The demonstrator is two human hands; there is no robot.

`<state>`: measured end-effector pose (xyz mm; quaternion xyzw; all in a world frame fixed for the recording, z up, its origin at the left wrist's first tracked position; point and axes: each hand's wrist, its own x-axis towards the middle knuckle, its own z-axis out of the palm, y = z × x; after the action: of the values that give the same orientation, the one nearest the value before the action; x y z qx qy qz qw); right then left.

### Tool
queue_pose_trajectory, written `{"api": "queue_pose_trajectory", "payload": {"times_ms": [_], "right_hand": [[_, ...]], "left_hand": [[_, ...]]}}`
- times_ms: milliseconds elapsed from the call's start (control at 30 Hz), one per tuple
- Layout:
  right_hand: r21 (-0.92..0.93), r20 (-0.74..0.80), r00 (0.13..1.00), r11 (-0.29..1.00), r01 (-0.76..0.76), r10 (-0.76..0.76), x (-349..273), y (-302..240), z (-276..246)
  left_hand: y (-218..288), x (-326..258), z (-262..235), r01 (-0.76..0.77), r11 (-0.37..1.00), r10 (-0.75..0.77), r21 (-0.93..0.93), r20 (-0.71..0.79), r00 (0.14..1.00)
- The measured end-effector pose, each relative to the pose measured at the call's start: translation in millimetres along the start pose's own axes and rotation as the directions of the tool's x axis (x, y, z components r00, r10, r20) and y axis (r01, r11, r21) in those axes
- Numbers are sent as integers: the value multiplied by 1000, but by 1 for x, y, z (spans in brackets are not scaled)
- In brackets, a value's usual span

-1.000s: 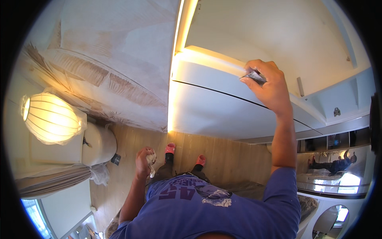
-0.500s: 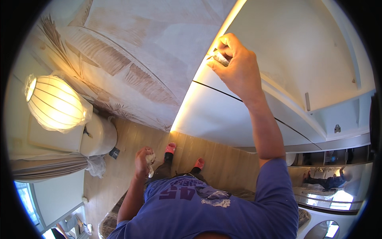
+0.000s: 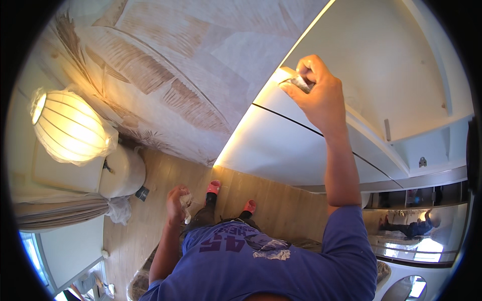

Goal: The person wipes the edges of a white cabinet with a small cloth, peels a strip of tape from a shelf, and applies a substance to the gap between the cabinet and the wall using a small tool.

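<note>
My right hand [image 3: 321,95] is raised at the end of the stretched arm, fingers and thumb closed on a small scraper [image 3: 304,83]. Its flat, pale end points left, close to the lit strip [image 3: 273,83] between the patterned wall [image 3: 165,75] and the white cabinet panels [image 3: 281,135]. Glare hides whether it touches the panel. Low at my left side, my left hand [image 3: 175,200] is wrapped round a crumpled whitish cloth [image 3: 186,203], part of which hangs below the fingers.
A glowing ribbed lamp [image 3: 73,128] in clear plastic is at the left, above a rounded white piece of furniture [image 3: 123,170]. A gathered curtain [image 3: 65,213] hangs below it. An open shelf compartment [image 3: 386,65] is at upper right. Wooden floor [image 3: 281,210] surrounds my red shoes.
My right hand with the scraper has shifted right and slightly down, drawing back from the bright seam. My left hand still holds the cloth, almost unmoved.
</note>
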<state>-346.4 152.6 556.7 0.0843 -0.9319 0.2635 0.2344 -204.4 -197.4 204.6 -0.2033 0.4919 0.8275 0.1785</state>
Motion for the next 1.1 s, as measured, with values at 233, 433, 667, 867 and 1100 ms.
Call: {"api": "queue_pose_trajectory", "payload": {"times_ms": [233,433,667,867,1100], "right_hand": [[-4,-25,998,999,-49,49,-26,19,-43],[53,-22,1000,999,-7,9,-8,5,-7],[44,-74,989,991,130,-127,2,0,15],[7,-82,995,998,58,-57,-44,48,-55],[-173,-106,989,978,-120,103,-102,100,-135]], "left_hand": [[-3,-5,-13,39,996,-43,-74,-49,998],[6,2,0,12,1000,-11,-26,11,1000],[0,-1,-16,10,1000,-10,4,-56,998],[-6,7,-17,43,998,-42,50,-8,999],[2,14,19,88,988,-87,124,-15,996]]}}
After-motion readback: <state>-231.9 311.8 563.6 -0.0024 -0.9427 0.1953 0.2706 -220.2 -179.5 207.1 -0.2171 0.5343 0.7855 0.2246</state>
